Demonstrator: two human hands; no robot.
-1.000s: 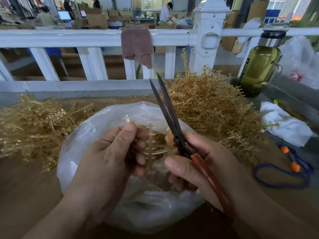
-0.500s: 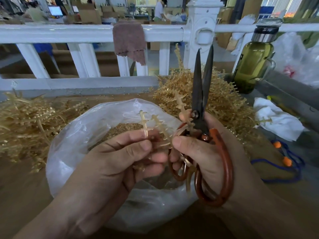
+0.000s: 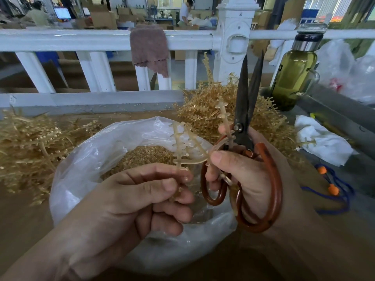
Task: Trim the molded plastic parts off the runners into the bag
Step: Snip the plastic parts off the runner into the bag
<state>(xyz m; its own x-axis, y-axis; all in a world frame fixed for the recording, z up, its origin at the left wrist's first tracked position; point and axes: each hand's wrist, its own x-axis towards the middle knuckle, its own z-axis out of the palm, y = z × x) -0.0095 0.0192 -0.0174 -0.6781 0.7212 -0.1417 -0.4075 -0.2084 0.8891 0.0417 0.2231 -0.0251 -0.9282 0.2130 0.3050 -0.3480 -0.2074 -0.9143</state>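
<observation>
Two runner heaps point(image 3: 30, 142) lie on the tabletop point(image 3: 18, 220), one left of the bag point(image 3: 81, 179), the other behind it to the right; both look like dry tan brush, thin stems w/ short side pegs. The bag is clear thin film, mouth open, its floor covered w/ small tan trimmed parts point(image 3: 142, 157). The film looks limp, so it prob. sags shut if bumped. Above the bag's right rim the right hand point(image 3: 249, 179) is clenched through the red-brown loops of the scissors point(image 3: 241, 102), dark blades pointing up and a little apart, thumb also pressing on a branch of the runner point(image 3: 177, 142) in work. Over the bag's mouth the left hand point(image 3: 132, 199) pinches that runner's lower stem btwn thumb and curled fingers. It's pale and semi-clear, a few ladder-like spines joined at one point, w/ tiny knobbed parts on short pegs. Prob. very light and springy, bends rather than snaps; smooth, so it may twist in the grip. Best held by the bare stem close to the cut, pegs kept over the bag's mouth so parts drop in. The parts are tiny and likely to flick away.
</observation>
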